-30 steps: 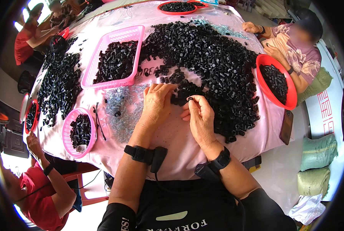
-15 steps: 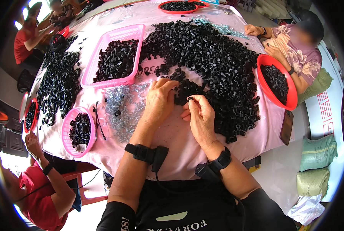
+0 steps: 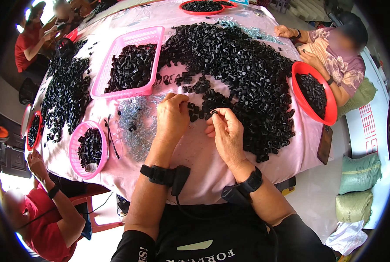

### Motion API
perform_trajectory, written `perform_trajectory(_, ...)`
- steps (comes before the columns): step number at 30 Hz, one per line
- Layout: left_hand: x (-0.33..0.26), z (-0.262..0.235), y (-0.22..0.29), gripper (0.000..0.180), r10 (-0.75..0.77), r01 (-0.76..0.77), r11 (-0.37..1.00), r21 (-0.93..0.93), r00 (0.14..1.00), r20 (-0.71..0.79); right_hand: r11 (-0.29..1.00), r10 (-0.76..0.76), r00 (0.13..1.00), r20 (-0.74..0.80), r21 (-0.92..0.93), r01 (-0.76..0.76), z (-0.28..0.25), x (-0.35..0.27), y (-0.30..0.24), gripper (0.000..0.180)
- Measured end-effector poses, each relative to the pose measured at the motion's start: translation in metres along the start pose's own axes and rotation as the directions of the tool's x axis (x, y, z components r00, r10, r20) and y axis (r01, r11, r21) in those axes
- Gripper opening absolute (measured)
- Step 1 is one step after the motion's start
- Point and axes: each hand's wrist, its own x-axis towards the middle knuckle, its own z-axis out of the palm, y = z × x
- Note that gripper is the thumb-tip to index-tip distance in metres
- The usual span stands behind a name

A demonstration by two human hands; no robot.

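My right hand is closed, pinching a small black plastic cap between thumb and forefinger. To its left, my left hand has its fingers curled together, and their tips are turned away, so anything in them is hidden. Loose black caps lie between the two hands, in front of a small black heap. Beside my left hand spreads a pile of small clear plastic pieces. The large mound of black caps curves around behind and right of my right hand.
A pink rectangular basket of black parts stands behind the clear pile; a round pink basket sits at left. Right are a red basin and a phone. Co-workers sit around the pink-covered table.
My left hand has shifted left, away from the small black heap, uncovering loose caps beside it. My right hand stays almost in place, still pinching the cap.
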Motion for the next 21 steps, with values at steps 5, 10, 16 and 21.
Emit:
perform_trajectory(5, -0.001, -0.007, 0.004, 0.012, -0.081, 0.08, 0.996, 0.033, 0.996, 0.025, 1.0, -0.008, 1.0, 0.006, -0.016, 0.008, 0.0, 0.0, -0.001, 0.018)
perform_trajectory(10, -0.005, -0.012, -0.003, 0.011, -0.037, 0.042, 0.989, 0.139, 0.999, -0.033, 1.0, -0.015, 1.0, 0.009, -0.016, 0.015, 0.001, -0.001, -0.002, 0.018)
perform_trajectory(16, -0.005, -0.022, -0.006, 0.012, -0.049, 0.052, 0.979, 0.195, 0.999, -0.022, 1.0, -0.014, 1.0, 0.016, 0.0, 0.014, 0.001, -0.002, -0.003, 0.018)
perform_trajectory(21, -0.005, -0.022, -0.004, 0.007, -0.149, 0.146, 0.983, 0.11, 0.989, 0.015, 1.0, -0.013, 1.0, 0.017, -0.016, 0.014, 0.001, -0.002, -0.004, 0.017)
